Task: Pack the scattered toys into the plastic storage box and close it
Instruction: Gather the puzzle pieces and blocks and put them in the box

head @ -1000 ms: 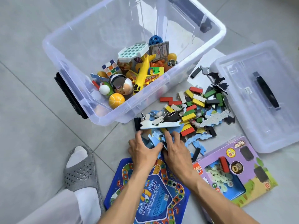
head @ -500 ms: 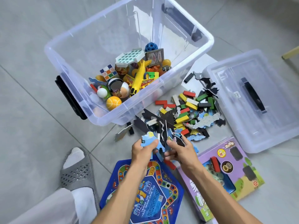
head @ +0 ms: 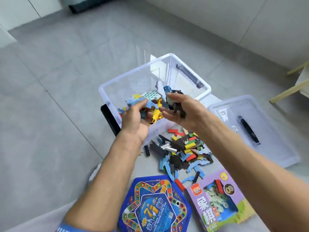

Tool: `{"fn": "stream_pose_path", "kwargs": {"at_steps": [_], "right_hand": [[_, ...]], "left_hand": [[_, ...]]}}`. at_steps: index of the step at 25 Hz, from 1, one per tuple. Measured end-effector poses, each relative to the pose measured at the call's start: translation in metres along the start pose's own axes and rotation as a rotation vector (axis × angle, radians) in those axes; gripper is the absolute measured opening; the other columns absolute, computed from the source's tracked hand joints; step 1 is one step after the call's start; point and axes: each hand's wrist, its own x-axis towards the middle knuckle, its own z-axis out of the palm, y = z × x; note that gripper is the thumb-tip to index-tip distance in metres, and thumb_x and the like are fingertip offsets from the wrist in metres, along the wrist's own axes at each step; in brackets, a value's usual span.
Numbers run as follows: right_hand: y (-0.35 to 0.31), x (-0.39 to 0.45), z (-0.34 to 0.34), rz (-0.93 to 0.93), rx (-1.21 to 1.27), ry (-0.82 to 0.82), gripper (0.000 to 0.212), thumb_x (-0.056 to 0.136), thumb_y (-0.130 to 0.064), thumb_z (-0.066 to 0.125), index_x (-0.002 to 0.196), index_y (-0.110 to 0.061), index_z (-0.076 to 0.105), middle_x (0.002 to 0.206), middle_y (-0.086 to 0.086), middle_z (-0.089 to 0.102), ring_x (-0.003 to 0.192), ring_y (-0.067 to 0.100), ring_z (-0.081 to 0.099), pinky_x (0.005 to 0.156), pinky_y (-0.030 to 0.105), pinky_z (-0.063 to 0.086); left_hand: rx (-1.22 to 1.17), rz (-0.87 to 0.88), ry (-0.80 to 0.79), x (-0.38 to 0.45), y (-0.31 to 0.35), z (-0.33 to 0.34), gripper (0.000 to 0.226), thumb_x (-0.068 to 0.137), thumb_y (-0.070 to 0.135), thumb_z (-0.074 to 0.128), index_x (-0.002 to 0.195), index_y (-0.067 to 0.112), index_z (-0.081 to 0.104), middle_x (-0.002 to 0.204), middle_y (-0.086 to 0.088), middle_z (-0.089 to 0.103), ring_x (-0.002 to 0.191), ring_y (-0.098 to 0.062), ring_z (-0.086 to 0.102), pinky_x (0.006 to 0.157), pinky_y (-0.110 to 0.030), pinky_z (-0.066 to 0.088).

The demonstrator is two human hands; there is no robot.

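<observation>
The clear plastic storage box stands open on the floor with toys inside, among them a yellow toy plane and a teal honeycomb piece. My left hand is over the box's near side, shut on blue foam puzzle pieces. My right hand is beside it over the box, its fingers loosening around blue and black foam pieces. A pile of foam pieces and coloured blocks lies on the floor in front of the box. The clear lid with a black handle lies to the right.
A blue hexagonal board game and a purple game box lie on the floor near me. A wooden furniture leg juts in at the right edge. A wall runs along the back, and grey tiles stretch away to the left.
Both hands scooped foam pieces off the floor pile and lifted them up over the box. The camera has tilted up, showing more floor and the wall.
</observation>
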Motion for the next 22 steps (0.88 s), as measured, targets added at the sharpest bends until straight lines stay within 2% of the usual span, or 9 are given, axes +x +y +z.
{"fn": "stream_pose_path", "kwargs": {"at_steps": [2, 4, 7, 10, 12, 15, 18, 20, 22], "right_hand": [[-0.022, 0.012, 0.017, 0.018, -0.112, 0.013, 0.030, 0.093, -0.031, 0.061, 0.110, -0.009, 0.051, 0.105, 0.018, 0.056, 0.078, 0.036, 0.067, 0.070, 0.040, 0.062], [-0.022, 0.020, 0.013, 0.004, -0.237, 0.072, 0.040, 0.094, -0.034, 0.059, 0.122, -0.012, 0.043, 0.127, 0.021, 0.044, 0.090, 0.042, 0.066, 0.078, 0.045, 0.060], [0.011, 0.021, -0.022, -0.107, -0.200, 0.121, 0.036, 0.098, -0.023, 0.054, 0.128, -0.004, 0.052, 0.126, 0.017, 0.059, 0.090, 0.042, 0.070, 0.073, 0.043, 0.062], [0.077, 0.010, -0.069, -0.137, -0.246, 0.223, 0.015, 0.097, -0.012, 0.054, 0.108, -0.007, 0.063, 0.098, 0.018, 0.071, 0.070, 0.031, 0.068, 0.063, 0.036, 0.059], [0.133, 0.005, -0.104, -0.074, -0.473, 0.289, 0.010, 0.093, -0.009, 0.057, 0.099, -0.011, 0.065, 0.091, 0.014, 0.072, 0.064, 0.022, 0.064, 0.059, 0.035, 0.054], [0.210, 0.009, -0.150, -0.080, -1.107, 0.278, 0.011, 0.088, -0.021, 0.060, 0.098, -0.019, 0.065, 0.092, -0.004, 0.070, 0.075, 0.018, 0.066, 0.068, 0.034, 0.054], [0.263, 0.024, -0.175, -0.102, -1.640, 0.162, 0.017, 0.087, -0.032, 0.055, 0.098, -0.020, 0.060, 0.094, -0.002, 0.066, 0.084, 0.025, 0.064, 0.068, 0.036, 0.045], [0.282, 0.034, -0.176, -0.165, -1.798, 0.109, 0.012, 0.079, -0.025, 0.059, 0.087, -0.017, 0.060, 0.083, 0.003, 0.063, 0.072, 0.030, 0.063, 0.066, 0.038, 0.042], [0.288, 0.040, -0.174, -0.210, -1.816, 0.065, 0.007, 0.076, -0.018, 0.059, 0.083, -0.016, 0.058, 0.078, 0.004, 0.060, 0.066, 0.030, 0.061, 0.065, 0.040, 0.043]], "left_hand": [[0.113, -0.060, 0.027, 0.013, 0.031, 0.010, 0.043, 0.085, 0.032, 0.067, 0.119, 0.009, 0.056, 0.108, -0.008, 0.057, 0.100, -0.025, 0.062, 0.088, -0.040, 0.050], [0.320, -0.026, 0.102, 0.017, 0.037, 0.005, 0.043, 0.087, 0.039, 0.064, 0.121, 0.015, 0.054, 0.117, -0.003, 0.053, 0.118, -0.027, 0.053, 0.094, -0.045, 0.045], [0.272, 0.272, 0.208, -0.002, 0.003, -0.019, 0.007, 0.092, 0.023, 0.060, 0.088, 0.019, 0.064, 0.089, -0.001, 0.063, 0.085, -0.020, 0.064, 0.067, -0.029, 0.052], [0.309, 0.332, 0.298, -0.018, -0.070, -0.060, 0.014, 0.090, 0.015, 0.060, 0.079, 0.016, 0.066, 0.076, -0.006, 0.068, 0.061, -0.014, 0.062, 0.052, -0.023, 0.048], [0.536, 0.176, 0.340, -0.018, -0.127, -0.086, 0.012, 0.088, 0.015, 0.061, 0.079, 0.021, 0.066, 0.081, -0.003, 0.070, 0.068, -0.015, 0.065, 0.056, -0.026, 0.050], [1.095, 0.013, 0.303, 0.005, -0.187, -0.122, 0.012, 0.087, 0.016, 0.058, 0.090, 0.024, 0.065, 0.094, 0.002, 0.070, 0.082, -0.014, 0.063, 0.060, -0.022, 0.044], [1.423, 0.051, 0.191, 0.041, -0.205, -0.143, 0.022, 0.085, 0.016, 0.062, 0.107, 0.020, 0.062, 0.107, 0.000, 0.065, 0.096, -0.019, 0.060, 0.072, -0.025, 0.044], [1.575, 0.126, 0.083, 0.061, -0.211, -0.146, 0.033, 0.083, 0.016, 0.068, 0.114, 0.020, 0.058, 0.113, -0.002, 0.059, 0.102, -0.022, 0.057, 0.080, -0.030, 0.044], [1.623, 0.213, 0.033, 0.069, -0.216, -0.143, 0.032, 0.081, 0.017, 0.072, 0.109, 0.021, 0.055, 0.109, -0.002, 0.056, 0.098, -0.022, 0.056, 0.076, -0.029, 0.045]]}}
